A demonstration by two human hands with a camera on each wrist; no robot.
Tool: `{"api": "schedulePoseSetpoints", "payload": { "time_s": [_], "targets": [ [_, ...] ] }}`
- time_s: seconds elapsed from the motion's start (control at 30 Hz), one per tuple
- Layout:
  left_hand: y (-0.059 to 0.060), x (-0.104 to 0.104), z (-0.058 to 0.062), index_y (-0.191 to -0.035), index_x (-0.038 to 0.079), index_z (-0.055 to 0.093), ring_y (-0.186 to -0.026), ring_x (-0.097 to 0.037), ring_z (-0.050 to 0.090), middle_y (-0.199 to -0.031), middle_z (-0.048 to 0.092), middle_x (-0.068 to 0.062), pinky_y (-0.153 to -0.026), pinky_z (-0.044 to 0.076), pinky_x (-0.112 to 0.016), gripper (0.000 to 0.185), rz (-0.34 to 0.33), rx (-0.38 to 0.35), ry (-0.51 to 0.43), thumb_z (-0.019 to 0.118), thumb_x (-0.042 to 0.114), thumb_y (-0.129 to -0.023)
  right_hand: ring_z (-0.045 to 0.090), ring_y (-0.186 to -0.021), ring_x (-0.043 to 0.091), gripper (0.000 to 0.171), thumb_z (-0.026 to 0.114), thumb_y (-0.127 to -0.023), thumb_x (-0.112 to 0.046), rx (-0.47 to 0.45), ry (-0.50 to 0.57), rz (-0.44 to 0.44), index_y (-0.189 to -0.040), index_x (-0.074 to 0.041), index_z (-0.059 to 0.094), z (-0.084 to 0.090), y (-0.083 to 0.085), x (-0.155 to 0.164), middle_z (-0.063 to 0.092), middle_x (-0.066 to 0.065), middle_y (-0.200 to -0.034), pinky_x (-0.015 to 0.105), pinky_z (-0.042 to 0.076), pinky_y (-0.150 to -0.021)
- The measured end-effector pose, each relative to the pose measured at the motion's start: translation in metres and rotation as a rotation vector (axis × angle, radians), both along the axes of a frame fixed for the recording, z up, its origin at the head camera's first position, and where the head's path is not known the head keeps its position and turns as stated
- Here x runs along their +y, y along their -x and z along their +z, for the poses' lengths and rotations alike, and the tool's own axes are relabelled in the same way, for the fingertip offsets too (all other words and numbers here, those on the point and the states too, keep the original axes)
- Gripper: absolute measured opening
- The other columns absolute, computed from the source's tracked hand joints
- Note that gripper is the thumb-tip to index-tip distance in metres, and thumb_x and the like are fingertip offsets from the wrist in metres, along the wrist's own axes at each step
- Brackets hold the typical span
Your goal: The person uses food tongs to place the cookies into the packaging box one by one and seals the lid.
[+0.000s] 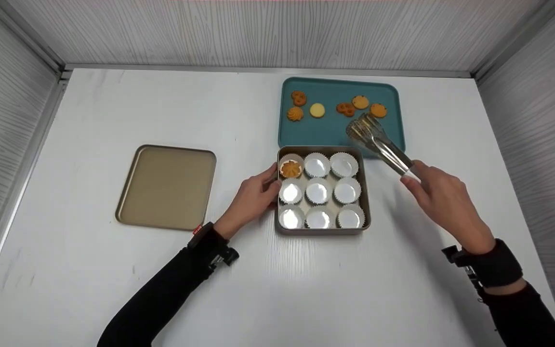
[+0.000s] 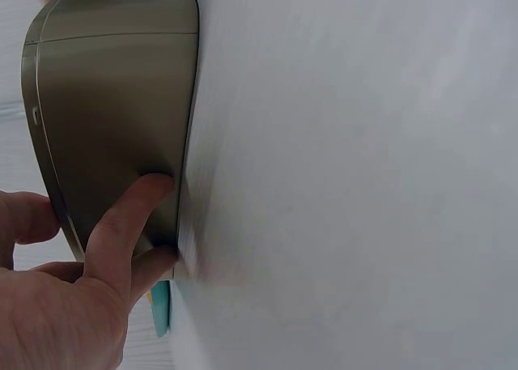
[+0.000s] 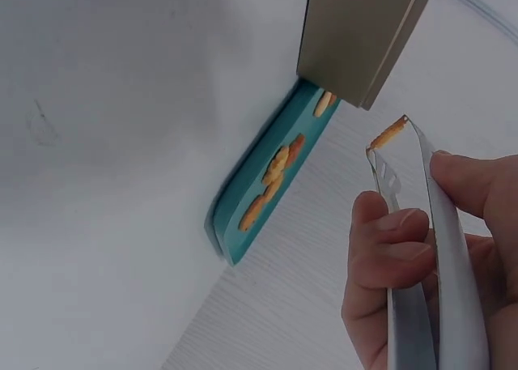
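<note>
A square metal tin (image 1: 323, 231) holds several white paper cups; the back left cup has one orange cookie (image 1: 291, 169) in it. My left hand (image 1: 257, 193) rests against the tin's left wall (image 2: 113, 103), index finger (image 2: 133, 204) laid on it and thumb at the rim. My right hand (image 1: 434, 190) grips metal tongs (image 1: 378, 140) whose tips hang over the teal tray (image 1: 325, 129) behind the tin. In the right wrist view the tongs (image 3: 445, 248) pinch a cookie (image 3: 390, 132) between their tips, just above the tin's corner (image 3: 364, 38).
Several cookies (image 1: 317, 110) lie along the back of the teal tray (image 3: 243, 224). A flat gold lid (image 1: 166, 187) lies on the white table to the left. Grey panel walls close in the table at the back and both sides.
</note>
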State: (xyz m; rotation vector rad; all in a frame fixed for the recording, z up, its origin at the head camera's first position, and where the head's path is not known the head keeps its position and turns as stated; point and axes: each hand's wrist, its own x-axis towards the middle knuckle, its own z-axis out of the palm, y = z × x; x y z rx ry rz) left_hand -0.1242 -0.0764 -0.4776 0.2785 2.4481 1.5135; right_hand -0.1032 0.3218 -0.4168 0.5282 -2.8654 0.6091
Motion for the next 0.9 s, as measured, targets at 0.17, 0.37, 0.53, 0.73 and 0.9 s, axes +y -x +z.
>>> {"api": "schedulePoseSetpoints", "payload": {
  "time_s": [0.17, 0.37, 0.53, 0.73, 0.9],
  "targets": [
    [0.001, 0.0, -0.001, -0.157, 0.002, 0.039, -0.141, -0.028, 0.048, -0.154, 0.048, -0.017, -0.117, 0.039, -0.039, 0.057, 0.003, 0.012, 0.015, 0.052, 0.024, -0.106, 0.039, -0.059, 0.014, 0.031, 0.071, -0.1, -0.018, 0.035, -0.005, 0.034, -0.124, 0.0, 0.064, 0.003, -0.005, -0.007, 0.043, 0.0, -0.065, 0.031, 0.033, -0.053],
    [0.002, 0.0, -0.001, -0.157, 0.001, 0.039, -0.142, -0.03, 0.047, -0.154, 0.048, -0.017, -0.118, 0.037, -0.039, 0.058, 0.0, 0.019, 0.012, 0.052, 0.025, -0.106, 0.038, -0.059, 0.015, 0.028, 0.073, -0.098, -0.017, 0.058, -0.029, 0.093, -0.119, -0.002, 0.062, 0.005, -0.009, -0.014, 0.042, 0.0, -0.067, 0.029, 0.033, -0.05],
    [0.002, 0.001, 0.0, -0.156, 0.0, 0.039, -0.142, -0.031, 0.047, -0.154, 0.048, -0.018, -0.118, 0.037, -0.039, 0.058, -0.001, 0.026, 0.016, 0.052, 0.025, -0.106, 0.047, -0.062, 0.017, 0.038, 0.075, -0.097, -0.017, 0.076, -0.058, 0.141, -0.128, -0.001, 0.062, 0.005, -0.012, -0.02, 0.056, 0.007, -0.075, 0.032, 0.042, -0.051],
    [0.001, 0.001, -0.001, -0.157, 0.001, 0.04, -0.141, -0.028, 0.049, -0.153, 0.049, -0.018, -0.117, 0.039, -0.039, 0.058, 0.005, 0.022, 0.0, 0.053, 0.025, -0.106, 0.059, -0.063, 0.02, 0.041, 0.079, -0.094, -0.018, 0.075, -0.084, 0.156, -0.127, -0.001, 0.063, 0.002, -0.016, -0.026, 0.064, 0.012, -0.081, 0.037, 0.052, -0.051],
    [-0.001, 0.001, 0.0, -0.157, 0.002, 0.039, -0.141, -0.025, 0.049, -0.154, 0.049, -0.015, -0.117, 0.039, -0.038, 0.057, 0.009, 0.001, -0.006, 0.053, 0.024, -0.106, 0.061, -0.063, 0.019, 0.04, 0.079, -0.093, -0.02, 0.088, -0.112, 0.178, -0.126, -0.001, 0.064, -0.001, -0.017, -0.032, 0.062, 0.01, -0.079, 0.036, 0.052, -0.051]
  ]
}}
